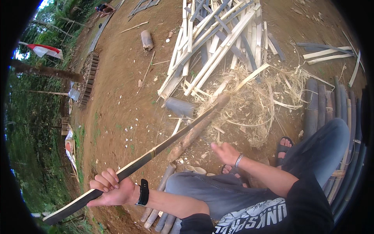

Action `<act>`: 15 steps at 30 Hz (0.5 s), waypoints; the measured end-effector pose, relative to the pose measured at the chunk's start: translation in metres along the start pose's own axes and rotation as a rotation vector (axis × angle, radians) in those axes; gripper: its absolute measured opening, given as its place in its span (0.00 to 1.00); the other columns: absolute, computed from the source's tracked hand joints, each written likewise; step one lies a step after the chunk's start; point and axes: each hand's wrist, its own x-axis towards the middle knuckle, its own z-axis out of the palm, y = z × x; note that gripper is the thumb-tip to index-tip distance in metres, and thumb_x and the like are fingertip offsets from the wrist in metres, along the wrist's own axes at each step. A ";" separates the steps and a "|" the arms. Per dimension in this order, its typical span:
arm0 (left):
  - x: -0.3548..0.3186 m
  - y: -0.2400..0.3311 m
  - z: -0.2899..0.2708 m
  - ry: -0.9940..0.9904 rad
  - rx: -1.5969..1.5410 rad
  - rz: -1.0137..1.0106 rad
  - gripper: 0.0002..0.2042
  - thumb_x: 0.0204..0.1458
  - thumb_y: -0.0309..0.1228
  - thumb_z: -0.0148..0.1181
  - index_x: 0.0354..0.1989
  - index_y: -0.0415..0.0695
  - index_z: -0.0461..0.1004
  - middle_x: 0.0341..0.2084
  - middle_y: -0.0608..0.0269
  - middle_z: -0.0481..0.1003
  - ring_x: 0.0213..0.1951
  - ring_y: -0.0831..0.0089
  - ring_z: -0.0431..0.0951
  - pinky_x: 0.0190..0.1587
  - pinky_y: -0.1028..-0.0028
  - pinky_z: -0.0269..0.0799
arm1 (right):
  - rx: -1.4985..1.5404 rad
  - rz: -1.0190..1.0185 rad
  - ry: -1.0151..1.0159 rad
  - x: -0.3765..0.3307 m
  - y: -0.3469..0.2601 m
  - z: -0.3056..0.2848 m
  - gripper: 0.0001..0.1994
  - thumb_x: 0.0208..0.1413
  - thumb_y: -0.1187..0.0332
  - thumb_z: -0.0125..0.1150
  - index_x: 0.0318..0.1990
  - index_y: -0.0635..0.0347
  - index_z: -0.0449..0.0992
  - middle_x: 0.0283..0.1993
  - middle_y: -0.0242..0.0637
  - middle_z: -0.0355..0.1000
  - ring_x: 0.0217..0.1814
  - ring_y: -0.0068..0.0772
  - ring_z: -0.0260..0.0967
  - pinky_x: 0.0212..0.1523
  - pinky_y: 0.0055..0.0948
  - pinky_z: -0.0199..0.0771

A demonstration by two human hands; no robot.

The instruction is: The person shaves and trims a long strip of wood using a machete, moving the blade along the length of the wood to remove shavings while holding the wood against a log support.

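Head view showed a seated person on bare dirt, working a long dark bamboo strip (156,150) that ran from the near left up toward the middle of the scene. The left hand (110,191) was curled tight around the strip close to its near end, fingers wrapped over the top. The right hand (225,152) hung just right of the strip with its fingers loosely spread, gripping nothing, a metal bangle at the wrist. The strip's far end lay across a thick wooden log (198,128) and reached the edge of a heap of pale shavings (253,113). Beyond that sat a stack of split bamboo slats (218,39), and dark bamboo poles (327,101) lay at the right beside the person's knee. Held by one hand only, so near its end, the strip could probably twist or slide off the log. Its split edges looked sharp enough to cut a palm if it slipped, and the sandalled foot (285,146) rested close to where it might drop.
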 end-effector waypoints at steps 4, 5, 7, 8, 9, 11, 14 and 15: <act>-0.003 0.005 0.002 -0.041 -0.070 -0.020 0.31 0.54 0.66 0.30 0.14 0.50 0.49 0.08 0.72 0.48 0.10 0.82 0.46 0.15 0.80 0.42 | 0.347 0.231 0.077 0.002 -0.003 0.003 0.35 0.55 0.30 0.31 0.09 0.48 0.58 0.07 0.23 0.52 0.07 0.19 0.48 0.10 0.28 0.48; -0.006 0.004 -0.001 -0.034 -0.062 -0.035 0.31 0.54 0.66 0.30 0.14 0.50 0.49 0.08 0.72 0.48 0.10 0.82 0.46 0.15 0.80 0.43 | 0.298 0.066 0.015 -0.010 -0.014 0.015 0.35 0.55 0.31 0.32 0.09 0.48 0.58 0.07 0.23 0.52 0.07 0.19 0.48 0.09 0.28 0.48; -0.006 0.002 -0.001 -0.024 -0.051 -0.036 0.31 0.54 0.66 0.30 0.14 0.50 0.49 0.08 0.72 0.49 0.10 0.82 0.47 0.15 0.80 0.43 | 0.190 -0.290 -0.113 -0.033 -0.043 0.035 0.35 0.56 0.32 0.32 0.09 0.48 0.58 0.07 0.23 0.52 0.07 0.19 0.48 0.08 0.29 0.46; -0.005 0.002 -0.001 -0.027 -0.048 -0.034 0.31 0.54 0.66 0.30 0.14 0.50 0.49 0.08 0.72 0.49 0.10 0.82 0.47 0.15 0.80 0.43 | 0.112 -0.304 -0.096 -0.032 -0.041 0.036 0.34 0.56 0.32 0.32 0.09 0.48 0.58 0.07 0.23 0.52 0.07 0.19 0.47 0.08 0.29 0.45; -0.005 0.002 -0.002 -0.029 -0.044 -0.031 0.31 0.54 0.66 0.30 0.14 0.50 0.49 0.08 0.72 0.49 0.10 0.82 0.47 0.15 0.80 0.43 | 0.033 -0.317 -0.079 -0.030 -0.035 0.036 0.34 0.56 0.32 0.33 0.09 0.48 0.57 0.07 0.23 0.52 0.06 0.19 0.47 0.08 0.29 0.45; -0.004 0.001 -0.006 -0.015 -0.037 -0.031 0.31 0.54 0.66 0.29 0.14 0.50 0.49 0.07 0.72 0.49 0.09 0.82 0.47 0.15 0.80 0.42 | -0.058 -0.191 -0.078 -0.019 -0.013 0.023 0.34 0.58 0.34 0.32 0.08 0.48 0.56 0.07 0.23 0.52 0.06 0.18 0.49 0.06 0.28 0.46; -0.004 0.002 -0.002 0.013 -0.046 -0.015 0.32 0.54 0.67 0.29 0.13 0.50 0.49 0.07 0.72 0.49 0.09 0.82 0.47 0.14 0.80 0.42 | 0.195 0.153 0.054 0.000 -0.005 -0.004 0.33 0.60 0.38 0.32 0.08 0.47 0.56 0.07 0.22 0.51 0.07 0.18 0.53 0.07 0.24 0.52; -0.005 0.004 0.001 0.005 -0.056 -0.013 0.32 0.54 0.67 0.29 0.13 0.50 0.49 0.07 0.72 0.49 0.09 0.82 0.47 0.14 0.80 0.42 | 0.245 0.169 0.044 -0.004 -0.009 0.001 0.33 0.61 0.39 0.32 0.08 0.47 0.56 0.07 0.22 0.52 0.07 0.18 0.54 0.08 0.23 0.54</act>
